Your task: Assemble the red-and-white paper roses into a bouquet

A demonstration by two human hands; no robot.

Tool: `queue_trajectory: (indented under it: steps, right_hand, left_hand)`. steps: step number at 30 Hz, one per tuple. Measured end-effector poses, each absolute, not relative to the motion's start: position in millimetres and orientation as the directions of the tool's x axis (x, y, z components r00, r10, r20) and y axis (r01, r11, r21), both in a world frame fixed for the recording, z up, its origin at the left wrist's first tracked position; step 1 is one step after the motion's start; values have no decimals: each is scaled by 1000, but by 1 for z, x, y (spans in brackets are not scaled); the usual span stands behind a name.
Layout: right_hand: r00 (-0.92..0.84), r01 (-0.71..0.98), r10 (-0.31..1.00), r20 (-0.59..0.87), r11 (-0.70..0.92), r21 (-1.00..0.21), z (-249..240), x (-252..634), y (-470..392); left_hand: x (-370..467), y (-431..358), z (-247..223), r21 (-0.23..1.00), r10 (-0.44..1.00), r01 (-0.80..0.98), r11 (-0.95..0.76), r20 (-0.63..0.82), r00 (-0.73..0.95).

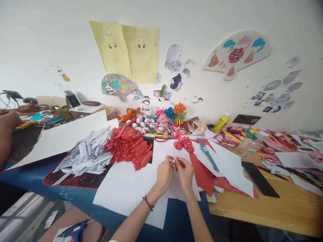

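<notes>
My left hand [165, 174] and my right hand [185, 173] meet over white paper sheets [128, 181]. Both sets of fingertips are pinched on a small white-and-red paper piece [173, 163], mostly covered by the fingers. Just beyond them sit finished-looking red-and-white paper flowers [183, 143]. To the left of my hands lies a heap of folded red paper strips [131, 146], with a heap of white paper strips [87, 153] beside it. A blue watch [208, 154] rests on paper to the right.
Scissors [160, 135] with yellow and red handles lie at the back. A black phone [259, 178] is on the wooden table [239, 211]. A glue gun [75, 232] lies low on the left. Another person's hand [8, 131] shows at the left edge. A yellow bottle [222, 122] stands by the wall.
</notes>
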State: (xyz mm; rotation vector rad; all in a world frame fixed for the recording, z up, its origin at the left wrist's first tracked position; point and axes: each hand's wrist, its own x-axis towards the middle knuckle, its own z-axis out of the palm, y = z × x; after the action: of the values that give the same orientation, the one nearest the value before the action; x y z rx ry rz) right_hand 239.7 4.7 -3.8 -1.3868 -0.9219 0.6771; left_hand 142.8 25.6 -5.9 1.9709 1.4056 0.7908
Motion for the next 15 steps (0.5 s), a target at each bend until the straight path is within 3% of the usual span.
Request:
queue_trajectory:
  steps: [5,10,15]
  right_hand:
    - [596,29,787,159,178,-984,12,226,9]
    - [641,10,747,178,224,-975,18,219,6]
    - [638,248,687,347,243,-938,17,219,2]
  left_hand:
    - [146,23,-1,914,949,274,-300,256,185]
    - [144,23,1,946,938,63,-317,303,166]
    - [142,18,3,939,928,30,-344,335,162]
